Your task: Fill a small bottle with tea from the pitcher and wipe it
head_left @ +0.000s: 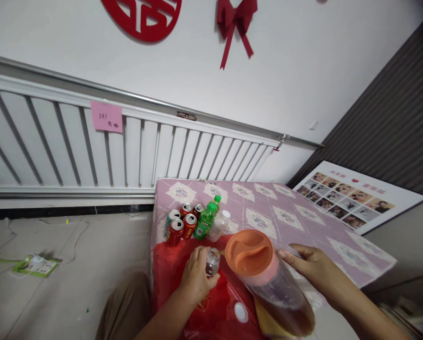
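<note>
My right hand [312, 267] grips the handle of a clear pitcher [285, 297] with an orange lid. The pitcher is tilted to the left and has brown liquid in its lower part. Its spout is close to the mouth of a small clear bottle [212, 262], which my left hand [197, 271] holds upright over a red bag [169, 269]. A thin yellowish streak shows between spout and bottle mouth. On the red bag lies a white cap [241, 312], and a yellow cloth-like thing [266, 321] is partly hidden under the pitcher.
Several opened drink cans [176, 231], green bottles [205, 221] and a clear white-capped bottle [219, 224] stand behind my left hand. They are on a table with a purple patterned cloth [261, 208]. A photo board [360, 196] leans at right; a radiator [133, 146] runs behind.
</note>
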A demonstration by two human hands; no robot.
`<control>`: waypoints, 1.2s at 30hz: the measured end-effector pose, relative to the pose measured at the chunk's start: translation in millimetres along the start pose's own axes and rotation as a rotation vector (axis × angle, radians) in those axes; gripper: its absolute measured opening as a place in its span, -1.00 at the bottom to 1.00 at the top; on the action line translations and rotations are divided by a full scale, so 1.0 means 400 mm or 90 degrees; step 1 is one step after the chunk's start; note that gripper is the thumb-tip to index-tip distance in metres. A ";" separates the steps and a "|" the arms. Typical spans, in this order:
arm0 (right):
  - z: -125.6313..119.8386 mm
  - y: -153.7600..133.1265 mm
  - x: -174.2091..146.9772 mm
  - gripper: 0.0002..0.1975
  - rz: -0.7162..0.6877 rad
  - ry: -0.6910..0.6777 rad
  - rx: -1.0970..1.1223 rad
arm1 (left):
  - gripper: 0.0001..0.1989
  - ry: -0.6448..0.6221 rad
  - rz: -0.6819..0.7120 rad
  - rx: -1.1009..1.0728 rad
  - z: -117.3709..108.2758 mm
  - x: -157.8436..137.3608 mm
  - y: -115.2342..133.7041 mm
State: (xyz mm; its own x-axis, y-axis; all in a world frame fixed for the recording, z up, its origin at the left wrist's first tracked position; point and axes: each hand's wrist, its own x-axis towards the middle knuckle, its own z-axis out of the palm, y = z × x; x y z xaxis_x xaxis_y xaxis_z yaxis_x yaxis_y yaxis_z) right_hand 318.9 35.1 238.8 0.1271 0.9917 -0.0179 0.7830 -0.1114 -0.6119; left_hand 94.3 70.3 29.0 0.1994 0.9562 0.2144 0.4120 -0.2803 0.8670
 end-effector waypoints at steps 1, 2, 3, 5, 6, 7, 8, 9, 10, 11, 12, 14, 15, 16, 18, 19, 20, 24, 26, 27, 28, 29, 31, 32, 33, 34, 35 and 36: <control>0.000 0.002 0.001 -0.45 -0.002 0.002 -0.002 | -0.33 -0.001 0.000 0.000 -0.001 0.000 0.000; 0.001 0.005 0.003 -0.45 -0.005 0.002 -0.003 | -0.33 -0.001 0.001 0.001 -0.001 -0.001 0.000; 0.000 0.007 0.004 -0.46 -0.008 0.004 -0.004 | -0.34 -0.002 0.002 0.001 -0.002 -0.001 0.000; 0.000 0.010 0.005 -0.46 -0.010 0.007 -0.005 | -0.34 -0.002 0.001 0.001 -0.003 -0.002 0.000; 0.000 0.011 0.005 -0.47 -0.010 0.005 -0.005 | -0.34 -0.001 0.001 0.001 -0.003 -0.002 0.000; 0.000 0.010 0.005 -0.47 -0.010 0.004 -0.005 | -0.34 -0.001 0.001 0.001 -0.002 -0.002 0.001; 0.000 0.009 0.004 -0.47 -0.010 0.004 -0.005 | -0.34 0.000 0.000 0.001 -0.002 -0.002 0.001; 0.000 0.006 0.003 -0.47 -0.008 0.004 -0.005 | -0.33 0.000 0.000 0.001 -0.002 -0.001 0.001; 0.000 0.004 0.002 -0.46 -0.006 0.001 -0.005 | -0.33 0.001 0.000 0.001 -0.001 -0.001 0.001; 0.001 0.001 0.001 -0.46 -0.005 0.002 -0.007 | -0.33 0.001 0.000 0.002 -0.001 -0.001 0.002; 0.001 -0.001 0.001 -0.45 -0.004 0.003 -0.008 | -0.33 0.002 -0.001 0.002 -0.001 -0.001 0.002; 0.002 -0.003 0.000 -0.45 -0.002 0.005 -0.009 | -0.33 0.004 -0.003 0.001 -0.001 -0.001 0.003; 0.002 -0.004 0.000 -0.46 -0.001 0.004 -0.007 | -0.33 0.005 -0.004 0.001 -0.001 -0.001 0.004; 0.003 -0.003 0.000 -0.46 0.000 0.003 -0.004 | -0.34 0.006 -0.004 0.001 -0.001 -0.001 0.005; 0.004 -0.002 0.000 -0.48 0.004 -0.004 0.003 | -0.34 0.006 -0.004 0.000 -0.003 -0.002 0.007; 0.004 -0.002 0.000 -0.48 0.003 -0.006 0.006 | -0.34 0.006 -0.004 0.000 -0.003 -0.002 0.008; 0.005 -0.002 0.000 -0.48 0.003 -0.005 0.008 | -0.34 0.006 -0.005 0.000 -0.004 -0.002 0.009; 0.007 -0.005 -0.001 -0.47 0.009 -0.001 0.017 | -0.35 0.005 -0.002 0.001 -0.005 -0.002 0.009; 0.007 -0.007 -0.001 -0.47 0.015 -0.001 0.015 | -0.35 0.004 0.000 0.001 -0.005 -0.002 0.007; 0.007 -0.008 -0.002 -0.47 0.016 -0.002 0.013 | -0.35 0.004 0.000 0.001 -0.004 -0.001 0.006; 0.007 -0.009 -0.002 -0.46 0.017 -0.004 0.011 | -0.35 0.004 0.000 0.000 -0.004 -0.001 0.005; 0.007 -0.010 -0.001 -0.45 0.016 -0.006 0.010 | -0.34 0.005 0.000 -0.001 -0.003 -0.001 0.004; 0.007 -0.011 -0.001 -0.45 0.011 -0.010 0.011 | -0.34 0.006 -0.001 -0.002 -0.002 -0.001 0.003; 0.007 -0.011 -0.001 -0.45 0.009 -0.009 0.010 | -0.34 0.007 -0.001 -0.003 -0.001 -0.002 0.002; 0.007 -0.011 -0.001 -0.46 0.009 -0.008 0.010 | -0.34 0.007 -0.001 -0.004 -0.001 -0.002 0.002; 0.007 -0.011 0.000 -0.46 0.010 -0.007 0.011 | -0.34 0.007 -0.001 -0.005 0.000 -0.002 0.001; 0.007 -0.010 0.000 -0.47 0.012 -0.005 0.011 | -0.34 0.006 -0.001 -0.005 0.000 -0.002 0.001; 0.007 -0.009 0.001 -0.47 0.015 -0.005 0.011 | -0.33 0.006 0.000 -0.005 0.000 -0.002 0.001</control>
State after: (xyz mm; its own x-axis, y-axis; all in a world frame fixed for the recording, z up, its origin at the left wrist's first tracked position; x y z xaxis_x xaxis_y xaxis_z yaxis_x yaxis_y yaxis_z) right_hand 314.4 36.0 239.0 0.1397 0.9894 -0.0385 0.7694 -0.1330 -0.6248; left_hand 94.4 69.5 29.0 0.1915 0.9569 0.2182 0.4053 -0.2796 0.8704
